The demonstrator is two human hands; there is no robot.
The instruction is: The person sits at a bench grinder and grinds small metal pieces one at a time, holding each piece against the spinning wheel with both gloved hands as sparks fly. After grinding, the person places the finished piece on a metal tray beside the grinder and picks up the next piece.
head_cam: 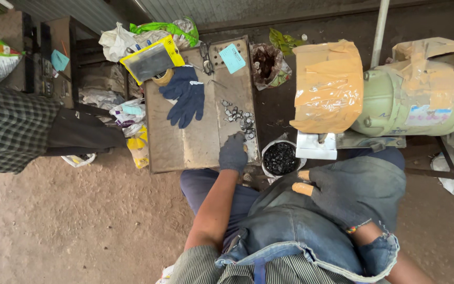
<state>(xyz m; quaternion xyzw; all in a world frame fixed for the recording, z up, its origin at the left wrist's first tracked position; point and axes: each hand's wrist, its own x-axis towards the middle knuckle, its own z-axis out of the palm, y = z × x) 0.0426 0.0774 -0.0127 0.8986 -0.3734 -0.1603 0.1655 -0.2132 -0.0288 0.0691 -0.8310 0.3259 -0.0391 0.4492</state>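
nearest is the denim lap point(290, 231), and on it rests the right hand point(342, 194) in a dark glove, two bare fingertips point(303, 188) straight and close together, holding nothing. the left hand point(233, 153), also gloved, reaches to the metal tray point(185, 142), fingers curled over the small metal pieces point(240, 118); if it pinches one, i cannot tell. many pieces lie on the tray, and the bowl point(280, 159) beside it is already quite full of dark ones.

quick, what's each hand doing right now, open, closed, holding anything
Left hand: gloved, fingers down on the small metal pieces on the metal tray; grip cannot be told.
Right hand: gloved, open, resting on denim, holding nothing.
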